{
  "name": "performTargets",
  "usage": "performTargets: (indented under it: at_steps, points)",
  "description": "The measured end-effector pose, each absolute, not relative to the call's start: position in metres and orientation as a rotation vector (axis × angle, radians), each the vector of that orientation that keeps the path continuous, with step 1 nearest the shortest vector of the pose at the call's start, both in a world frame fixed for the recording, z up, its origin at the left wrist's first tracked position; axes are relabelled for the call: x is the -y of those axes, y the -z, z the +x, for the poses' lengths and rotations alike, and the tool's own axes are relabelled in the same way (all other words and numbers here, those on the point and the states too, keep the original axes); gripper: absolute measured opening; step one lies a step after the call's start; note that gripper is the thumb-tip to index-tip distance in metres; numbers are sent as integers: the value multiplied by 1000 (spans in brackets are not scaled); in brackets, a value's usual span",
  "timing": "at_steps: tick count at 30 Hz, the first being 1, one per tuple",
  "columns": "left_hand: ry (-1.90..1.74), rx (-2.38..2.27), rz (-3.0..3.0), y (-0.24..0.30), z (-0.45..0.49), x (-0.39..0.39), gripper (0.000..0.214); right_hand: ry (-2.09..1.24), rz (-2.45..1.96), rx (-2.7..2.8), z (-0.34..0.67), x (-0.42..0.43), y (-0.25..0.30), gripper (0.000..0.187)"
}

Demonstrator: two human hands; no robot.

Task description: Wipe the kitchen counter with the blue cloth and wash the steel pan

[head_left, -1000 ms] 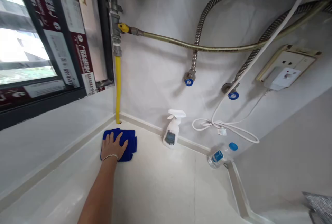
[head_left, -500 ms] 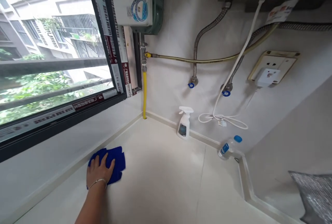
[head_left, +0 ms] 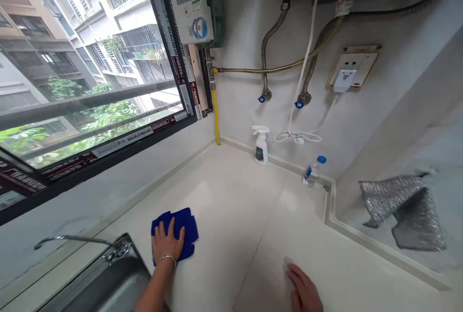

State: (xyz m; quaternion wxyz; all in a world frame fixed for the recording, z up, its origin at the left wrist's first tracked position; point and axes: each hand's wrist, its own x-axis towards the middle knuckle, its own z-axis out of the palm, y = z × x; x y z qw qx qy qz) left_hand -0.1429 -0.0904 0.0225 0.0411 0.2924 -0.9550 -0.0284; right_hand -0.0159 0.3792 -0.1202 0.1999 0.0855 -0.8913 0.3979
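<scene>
My left hand [head_left: 167, 244] lies flat with its fingers spread on a blue cloth [head_left: 186, 231], which rests on the pale countertop [head_left: 231, 196]. A thin bracelet circles that wrist. At the lower edge of the view my right hand [head_left: 306, 290] hovers over or touches the countertop, I cannot tell which. Its fingers point forward and left, holding nothing that I can see; part of it is cut off by the frame. Toward the back wall stands a white spray bottle [head_left: 260, 148], upright, well away from both hands.
A metal sink [head_left: 119, 288] with a curved faucet [head_left: 79, 238] is at the lower left. A clear bottle with a blue cap [head_left: 311, 172] stands by the right corner. Silvery foil sheeting [head_left: 408, 206] hangs on the right wall. Hoses, a white cable and a gas meter [head_left: 191, 8] occupy the back wall.
The view has shifted back and left, bringing the sink and the whole foil sheet into sight. My right hand has come into view. My left hand stays flat on the blue cloth.
</scene>
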Motion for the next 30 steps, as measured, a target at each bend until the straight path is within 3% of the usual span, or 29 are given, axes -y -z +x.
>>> performTargets:
  at_steps: [5,17,23,26,30]
  points:
    - [72,2969,627,-11,-78,19,63,-975,270,2451,-14,-365,106,42]
    - [175,2940,311,17,-1,-148,62,-1167,278,2389,-15,-357,88,41]
    - [517,2943,99,29,-58,-204,75,-1402,312,2378,-22,-378,90,38]
    - [716,2992,-5,20,-71,-218,79,-1294,211,2391,-30,-389,82,40]
    - [1051,2975,-268,10,-48,-192,67,-1058,340,2434,-52,-373,63,48]
